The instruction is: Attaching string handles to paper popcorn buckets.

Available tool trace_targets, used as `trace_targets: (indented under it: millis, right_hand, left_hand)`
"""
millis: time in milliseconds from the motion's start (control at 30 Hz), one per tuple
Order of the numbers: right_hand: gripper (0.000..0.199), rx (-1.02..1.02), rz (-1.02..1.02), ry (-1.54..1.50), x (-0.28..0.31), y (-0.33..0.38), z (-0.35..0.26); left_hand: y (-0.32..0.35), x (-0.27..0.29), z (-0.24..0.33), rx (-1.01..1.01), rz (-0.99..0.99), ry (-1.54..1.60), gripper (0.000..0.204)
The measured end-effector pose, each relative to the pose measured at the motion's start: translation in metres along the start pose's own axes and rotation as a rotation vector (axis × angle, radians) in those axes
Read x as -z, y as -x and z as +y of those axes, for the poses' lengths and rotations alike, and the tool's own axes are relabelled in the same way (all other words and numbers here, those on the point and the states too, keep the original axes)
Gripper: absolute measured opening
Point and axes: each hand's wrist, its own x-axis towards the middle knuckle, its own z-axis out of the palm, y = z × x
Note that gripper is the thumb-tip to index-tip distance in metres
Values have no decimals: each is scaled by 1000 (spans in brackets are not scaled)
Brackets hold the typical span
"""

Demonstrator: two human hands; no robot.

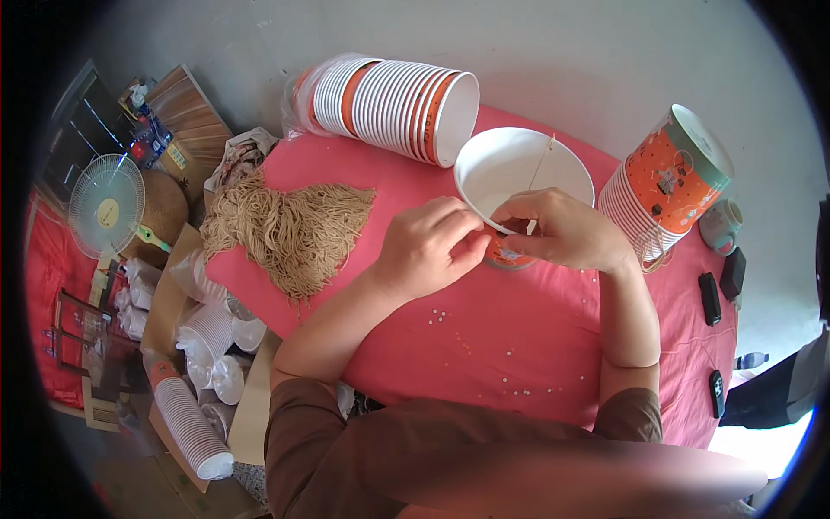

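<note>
A white paper bucket (486, 164) with an orange printed outside stands on the pink-covered table. A thin cord (542, 163) hangs from a hole at its far rim into the inside. At the near rim, my right hand (566, 232) is closed, fingers over the edge and thumb outside against the wall. My left hand (430, 249) pinches beside it, just left of the rim; what lies between its fingertips is too small to make out. Left of my hands lies a heap of tan cords (294, 229). Small white discs (437, 317) are scattered nearer to me.
A bagged stack of paper buckets (389, 102) lies along the back. To the right stands an upside-down stack (666, 177), beside a mug (719, 227) and dark small objects (710, 299). A carton (251, 406) with more wrapped stacks and a fan (106, 206) are at left.
</note>
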Motion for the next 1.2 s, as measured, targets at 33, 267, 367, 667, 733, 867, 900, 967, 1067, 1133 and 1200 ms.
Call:
trace_targets:
  millis: [33, 267, 367, 667, 733, 867, 900, 967, 1067, 1133, 1200]
  right_hand:
    - [18, 2, 1, -3, 0, 0, 0]
    - [15, 12, 23, 25, -1, 1, -1]
    - [22, -70, -21, 18, 1, 1, -6]
    - [19, -217, 105, 166, 14, 11, 1]
    - [18, -171, 229, 283, 15, 13, 7]
    - [18, -163, 297, 260, 16, 11, -2]
    - [18, -150, 280, 191, 15, 11, -7]
    - [17, -138, 265, 123, 11, 10, -10]
    - [17, -60, 311, 14, 4, 8, -10]
    - [17, -3, 264, -64, 1, 7, -12]
    - [18, -18, 249, -57, 0, 7, -16]
  left_hand:
    - [1, -1, 0, -18, -7, -45, 18]
    - [8, -9, -4, -77, 6, -183, 19]
    - [10, -12, -6, -41, 6, -159, 19]
    - [-2, 14, -23, 239, 229, 170, 12]
    - [2, 17, -29, 494, 270, 648, 7]
    - [2, 17, -29, 695, 214, 1287, 6]
    - [3, 16, -29, 710, 140, 1499, 7]
    - [4, 11, -22, 783, 80, 1420, 8]
    - [2, 7, -13, 779, -7, 1219, 12]
    - [2, 6, -10, 699, -6, 1153, 18]
    - [3, 7, -10, 668, 8, 1119, 23]
